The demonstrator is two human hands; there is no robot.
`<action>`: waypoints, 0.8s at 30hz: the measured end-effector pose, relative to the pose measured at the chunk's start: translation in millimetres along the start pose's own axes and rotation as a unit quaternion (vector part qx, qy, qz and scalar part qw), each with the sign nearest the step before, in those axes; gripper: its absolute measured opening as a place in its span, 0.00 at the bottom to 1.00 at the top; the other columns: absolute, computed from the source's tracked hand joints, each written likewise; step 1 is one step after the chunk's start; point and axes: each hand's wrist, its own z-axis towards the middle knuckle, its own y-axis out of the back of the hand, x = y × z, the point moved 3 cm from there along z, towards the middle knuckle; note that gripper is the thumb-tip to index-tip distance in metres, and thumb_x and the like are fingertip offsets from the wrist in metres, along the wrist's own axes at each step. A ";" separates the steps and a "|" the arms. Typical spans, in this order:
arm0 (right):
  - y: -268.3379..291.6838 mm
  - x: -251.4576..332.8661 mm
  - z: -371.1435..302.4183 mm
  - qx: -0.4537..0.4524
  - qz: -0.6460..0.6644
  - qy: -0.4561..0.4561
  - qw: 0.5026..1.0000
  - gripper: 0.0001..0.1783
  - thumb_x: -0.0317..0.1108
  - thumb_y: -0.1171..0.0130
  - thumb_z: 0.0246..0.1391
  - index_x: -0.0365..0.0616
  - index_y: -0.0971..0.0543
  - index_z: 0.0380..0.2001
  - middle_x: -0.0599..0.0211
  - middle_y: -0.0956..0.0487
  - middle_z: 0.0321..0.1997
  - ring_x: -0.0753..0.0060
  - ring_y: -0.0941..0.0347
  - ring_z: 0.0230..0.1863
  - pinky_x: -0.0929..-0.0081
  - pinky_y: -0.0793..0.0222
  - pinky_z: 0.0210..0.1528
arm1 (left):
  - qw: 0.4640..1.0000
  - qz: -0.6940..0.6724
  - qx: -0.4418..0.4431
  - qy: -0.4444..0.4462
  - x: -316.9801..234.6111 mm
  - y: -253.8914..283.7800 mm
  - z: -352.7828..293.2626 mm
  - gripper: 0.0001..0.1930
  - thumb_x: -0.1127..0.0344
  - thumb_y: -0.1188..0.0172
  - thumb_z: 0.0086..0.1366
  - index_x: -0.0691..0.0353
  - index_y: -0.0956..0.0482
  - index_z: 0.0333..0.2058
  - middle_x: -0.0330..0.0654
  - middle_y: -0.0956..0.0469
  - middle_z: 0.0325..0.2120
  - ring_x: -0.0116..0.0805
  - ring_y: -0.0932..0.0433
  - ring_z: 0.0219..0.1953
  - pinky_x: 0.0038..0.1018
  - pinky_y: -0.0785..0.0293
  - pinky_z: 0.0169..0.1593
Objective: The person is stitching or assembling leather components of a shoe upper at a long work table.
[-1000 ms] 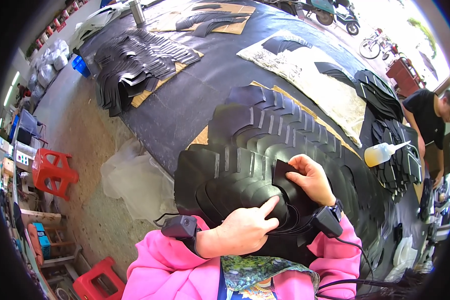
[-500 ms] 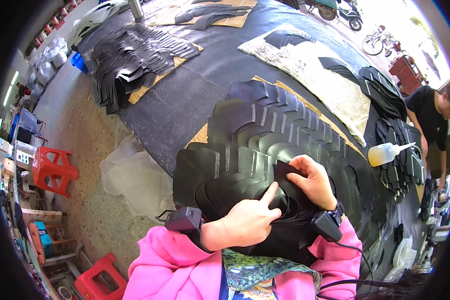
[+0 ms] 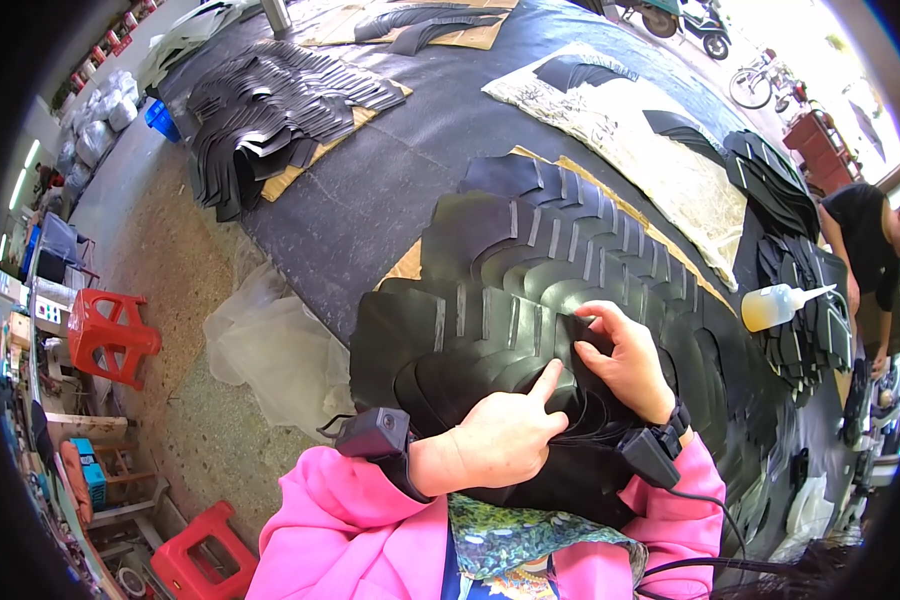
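Observation:
Overlapping black leather-like pieces (image 3: 398,335) with pale strips along their edges lie fanned out in front of me. My left hand (image 3: 505,438) reaches across the near row. Its index finger is stretched out, the tip resting on a black piece, while the other fingers are partly curled. Just to the right, my right hand (image 3: 630,365) is closed on the edge of a black leather-like piece (image 3: 566,338) between bent fingers and thumb. That edge lies low against the row. Below my hands, the pieces' curved near ends are partly hidden.
A squeeze bottle (image 3: 770,307) with a pointed nozzle and yellowish contents rests on black pieces at right, near another person (image 3: 860,240). More black pieces (image 3: 270,110) lie stacked at far left. Red stools (image 3: 110,338) and clear plastic sheeting (image 3: 270,340) are on the floor at left.
The raised edge of the black piece in my right hand has come down against the row. My left index finger stays on the pieces. The view has shifted slightly.

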 end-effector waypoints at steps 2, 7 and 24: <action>-1.9 1.6 0.9 -0.002 -0.053 0.096 0.994 0.18 0.27 0.42 0.41 0.48 0.26 0.40 0.63 0.28 0.27 0.62 0.30 0.28 0.73 0.33 0.32 | 1.000 0.001 -0.002 0.001 2.8 -2.1 -1.9 0.09 0.70 0.47 0.43 0.63 0.28 0.27 0.71 0.43 0.51 0.49 0.25 0.22 0.34 0.27 0.29; 0.1 8.2 -0.4 0.037 -0.224 0.105 0.968 0.18 0.32 0.41 0.41 0.55 0.24 0.40 0.64 0.32 0.24 0.60 0.32 0.25 0.68 0.34 0.28 | 0.985 -0.142 -0.093 -0.025 7.7 9.3 -24.3 0.19 0.76 0.48 0.41 0.68 0.26 0.37 0.60 0.34 0.48 0.45 0.23 0.32 0.30 0.27 0.37; -35.9 98.6 -84.5 0.107 0.033 0.132 0.985 0.22 0.35 0.30 0.31 0.41 0.33 0.27 0.69 0.34 0.23 0.77 0.33 0.21 0.81 0.36 0.23 | 0.387 -0.921 -0.045 -0.002 -2.7 -17.7 -62.8 0.23 0.75 0.58 0.53 0.66 0.40 0.51 0.47 0.32 0.45 0.37 0.32 0.48 0.33 0.37 0.53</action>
